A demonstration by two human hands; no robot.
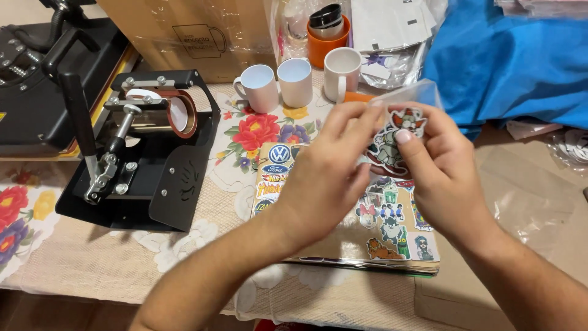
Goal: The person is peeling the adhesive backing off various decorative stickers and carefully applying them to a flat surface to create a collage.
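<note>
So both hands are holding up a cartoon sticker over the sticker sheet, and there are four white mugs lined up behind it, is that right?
Not quite: the head view shows three white mugs, not four. The rest holds: the left hand and right hand hold a cartoon sticker above the sticker sheet.

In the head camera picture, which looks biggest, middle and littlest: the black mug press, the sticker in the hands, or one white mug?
1. The black mug press looks biggest.
2. The white mug and the cartoon sticker look about alike. The sticker is held up nearer the camera by the left hand and right hand, so I won't rank those two.
</note>
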